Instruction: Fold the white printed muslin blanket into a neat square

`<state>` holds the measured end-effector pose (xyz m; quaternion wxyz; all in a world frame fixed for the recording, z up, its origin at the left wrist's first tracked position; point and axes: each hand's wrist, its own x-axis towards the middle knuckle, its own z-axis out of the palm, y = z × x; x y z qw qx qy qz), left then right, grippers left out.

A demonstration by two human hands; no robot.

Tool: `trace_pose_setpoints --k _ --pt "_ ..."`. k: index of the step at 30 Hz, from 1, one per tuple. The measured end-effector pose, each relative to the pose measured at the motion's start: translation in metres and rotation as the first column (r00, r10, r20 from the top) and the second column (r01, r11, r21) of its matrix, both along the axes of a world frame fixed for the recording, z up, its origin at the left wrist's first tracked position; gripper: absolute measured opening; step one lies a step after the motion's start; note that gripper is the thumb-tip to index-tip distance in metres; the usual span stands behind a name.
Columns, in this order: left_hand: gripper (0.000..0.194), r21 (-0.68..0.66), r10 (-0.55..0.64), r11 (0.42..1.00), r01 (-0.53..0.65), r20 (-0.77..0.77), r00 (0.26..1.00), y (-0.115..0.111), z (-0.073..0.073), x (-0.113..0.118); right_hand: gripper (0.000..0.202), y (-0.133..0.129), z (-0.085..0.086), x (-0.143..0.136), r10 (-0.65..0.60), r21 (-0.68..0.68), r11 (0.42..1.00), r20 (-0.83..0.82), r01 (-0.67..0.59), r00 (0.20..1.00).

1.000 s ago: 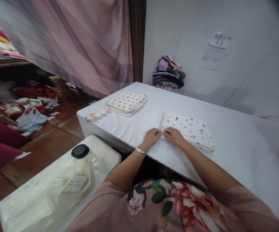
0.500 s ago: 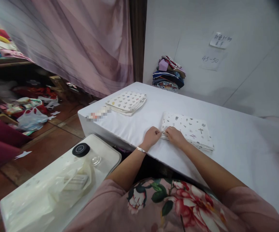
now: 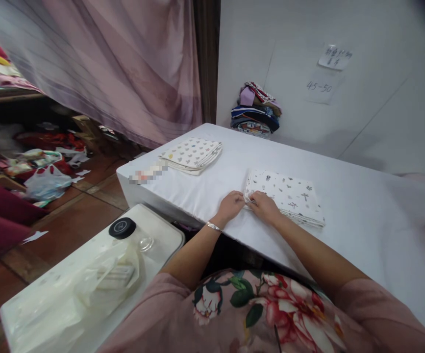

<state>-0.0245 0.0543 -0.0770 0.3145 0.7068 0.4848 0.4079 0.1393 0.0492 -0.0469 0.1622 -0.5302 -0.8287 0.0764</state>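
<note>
A folded white cloth (image 3: 286, 193) with small dark plant prints lies flat on the white-covered table (image 3: 230, 157). At its near left corner, my left hand (image 3: 231, 205) pinches the edge, fingers closed. My right hand (image 3: 262, 206) grips the same corner from the right, thumb and fingers pressed together, the two hands nearly touching. The fingertips partly hide the corner. Farther left on the table rests a second folded cloth (image 3: 192, 154), white with small grey motifs, apart from both hands.
A white side stand (image 3: 58, 264) at lower left bears a black round lid (image 3: 122, 228), a clear ring-like item (image 3: 146, 242) and a plastic bag (image 3: 105, 284). Folded clothes (image 3: 255, 115) are stacked by the wall. A pinkish curtain (image 3: 135, 63) hangs behind the table's left end.
Both hands stay at the cloth's near left corner, with only a slight shift of the fingers. The whole view has moved a little; the cloths lie as before.
</note>
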Motion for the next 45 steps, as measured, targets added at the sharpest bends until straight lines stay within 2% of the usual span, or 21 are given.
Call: trace_pose_setpoints --k 4,12,17,24,31,35,39,42,45 --pt "0.013 0.026 0.011 1.0 -0.011 -0.009 1.0 0.0 0.0 0.0 0.013 0.0 0.0 0.0 0.003 0.014 1.0 0.013 -0.004 1.0" --pt "0.01 0.045 0.165 0.986 -0.163 -0.044 0.985 -0.002 -0.001 0.001 0.011 -0.001 0.014 0.007 0.074 -0.014 0.997 0.041 -0.074 0.996" --pt "0.009 0.074 0.131 0.99 -0.122 -0.136 0.982 -0.004 0.002 0.002 0.013 0.0 0.019 0.003 0.157 -0.064 0.987 0.214 -0.146 0.964" --pt "0.008 0.08 0.111 0.992 -0.1 -0.155 0.982 -0.004 0.002 0.001 0.014 -0.002 0.024 0.0 0.155 -0.051 0.988 0.29 -0.147 0.944" --pt "0.012 -0.019 0.166 0.986 -0.167 -0.037 0.985 -0.003 0.002 0.002 0.014 -0.006 0.014 -0.008 0.16 0.028 0.983 0.372 -0.183 0.914" --pt "0.019 -0.064 0.181 0.98 -0.187 -0.097 0.979 -0.001 0.008 0.008 0.017 -0.01 0.005 -0.008 0.155 0.082 0.976 0.376 -0.2 0.913" --pt "0.013 -0.076 0.229 0.965 -0.251 -0.216 0.949 0.001 0.012 0.015 0.02 -0.023 0.005 -0.002 0.151 0.107 0.975 0.321 -0.194 0.935" --pt "0.01 -0.079 0.218 0.967 -0.243 -0.237 0.947 0.003 0.011 0.015 0.028 -0.032 0.011 0.009 0.219 0.092 0.966 0.214 -0.243 0.952" --pt "0.011 -0.114 0.181 0.97 -0.215 -0.251 0.951 0.007 0.012 0.011 0.034 -0.035 0.006 0.022 0.203 0.119 0.967 0.172 -0.225 0.964"
